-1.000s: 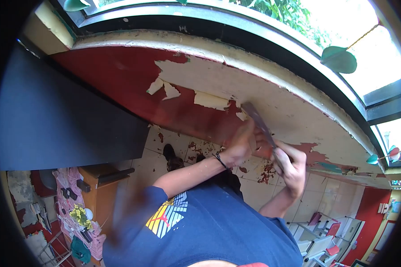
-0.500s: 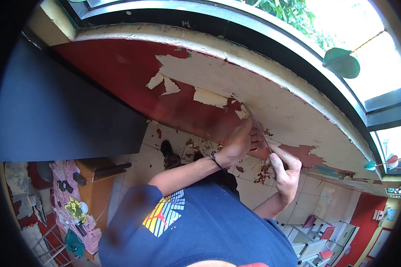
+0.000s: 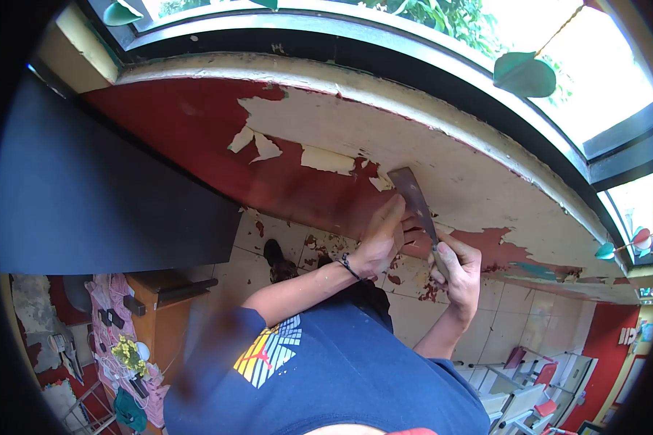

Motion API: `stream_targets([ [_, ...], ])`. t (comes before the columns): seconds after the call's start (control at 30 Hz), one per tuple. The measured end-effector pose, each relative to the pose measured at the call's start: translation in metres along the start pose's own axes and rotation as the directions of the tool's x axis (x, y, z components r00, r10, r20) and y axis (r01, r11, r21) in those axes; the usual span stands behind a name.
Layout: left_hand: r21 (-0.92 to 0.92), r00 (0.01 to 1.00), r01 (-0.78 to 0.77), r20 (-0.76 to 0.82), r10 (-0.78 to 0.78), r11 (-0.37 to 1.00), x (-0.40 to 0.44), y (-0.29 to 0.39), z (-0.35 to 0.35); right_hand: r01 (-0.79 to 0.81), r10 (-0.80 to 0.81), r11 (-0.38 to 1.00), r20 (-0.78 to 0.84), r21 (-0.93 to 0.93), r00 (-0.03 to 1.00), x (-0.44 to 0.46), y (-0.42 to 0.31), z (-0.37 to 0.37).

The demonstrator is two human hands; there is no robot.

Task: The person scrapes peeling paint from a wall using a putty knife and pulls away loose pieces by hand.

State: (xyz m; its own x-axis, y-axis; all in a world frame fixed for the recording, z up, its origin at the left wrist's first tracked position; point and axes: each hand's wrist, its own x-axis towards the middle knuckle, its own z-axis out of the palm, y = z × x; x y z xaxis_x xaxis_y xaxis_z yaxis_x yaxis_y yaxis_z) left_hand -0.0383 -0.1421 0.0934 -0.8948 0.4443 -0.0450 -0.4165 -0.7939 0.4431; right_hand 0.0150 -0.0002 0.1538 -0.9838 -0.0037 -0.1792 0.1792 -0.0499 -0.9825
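Observation:
My right hand [image 3: 458,270] is wrapped around the handle of a scraper [image 3: 411,196]. The scraper's broad, dull metal blade points up and left, its tip at the border of the peeling paint on the wall. Beside the blade is my left hand [image 3: 386,235], thumb raised and fingers stretched toward the wall, holding nothing I can see. It wears a dark wristband. The wall carries red paint [image 3: 174,116] on the left and a pale scraped area [image 3: 479,170] on the right. Loose cream-backed paint flaps [image 3: 328,159] curl away between them.
Paint flakes [image 3: 428,290] litter the tiled floor below. A large dark panel [image 3: 109,181] stands to the left, above a wooden cabinet [image 3: 170,319] with a cluttered pink cloth. A window ledge [image 3: 268,69] runs along the wall top. Chairs [image 3: 522,399] stand at lower right.
The scraper has turned from edge-on to showing its flat face. My right hand has rotated with it, and my left hand stays close by. The view has shifted slightly.

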Motion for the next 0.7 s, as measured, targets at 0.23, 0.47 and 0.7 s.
stream_targets([
  [0.23, 0.083, 0.991, -0.134, 0.027, 0.132, 0.988, 0.000, 0.014, -0.007, 0.066, -0.064, 0.997, 0.069, -0.037, 0.996, 0.015, 0.003, 0.016],
  [0.47, 0.254, 0.999, -0.028, 0.051, 0.016, 0.967, 0.007, 0.006, -0.016, 0.136, -0.146, 0.982, 0.073, 0.127, 0.987, -0.007, 0.013, 0.001],
  [0.7, 0.121, 0.991, -0.097, 0.105, 0.085, 0.988, 0.004, 0.003, -0.016, 0.160, -0.152, 0.979, -0.066, 0.126, 0.986, -0.016, 0.024, 0.023],
])
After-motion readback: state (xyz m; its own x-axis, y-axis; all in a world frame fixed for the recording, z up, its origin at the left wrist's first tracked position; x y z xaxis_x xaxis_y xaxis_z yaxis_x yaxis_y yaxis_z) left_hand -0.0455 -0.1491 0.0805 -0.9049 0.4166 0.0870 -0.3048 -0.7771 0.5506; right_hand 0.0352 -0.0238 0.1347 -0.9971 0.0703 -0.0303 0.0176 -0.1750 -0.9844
